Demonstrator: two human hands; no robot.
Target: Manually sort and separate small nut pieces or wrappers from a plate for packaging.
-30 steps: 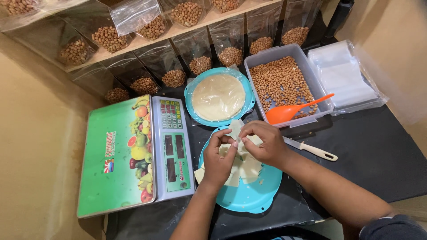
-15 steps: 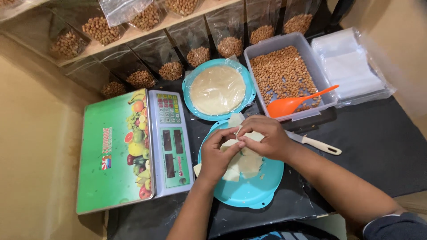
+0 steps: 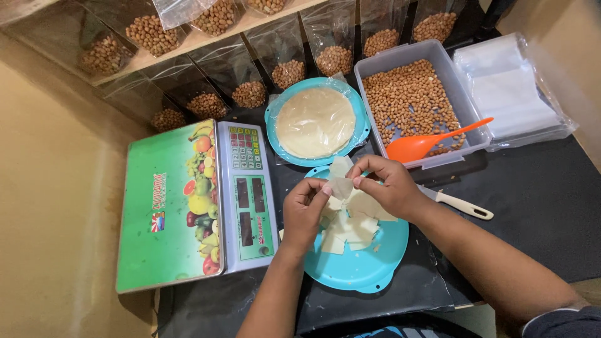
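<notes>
My left hand and my right hand meet over a turquoise plate and pinch one thin pale dough piece between their fingertips. Several more cut pale dough pieces lie heaped on the plate under my hands. Behind it, a second turquoise plate carries a round flat sheet of dough under clear film.
A green digital scale sits to the left. A clear tub of peanuts holds an orange spoon. A white-handled knife lies to the right. Stacked clear bags and a shelf with bagged peanuts stand behind.
Both hands have lifted slightly from the heap and now pinch a single dough piece between them. The view has shifted a little downward.
</notes>
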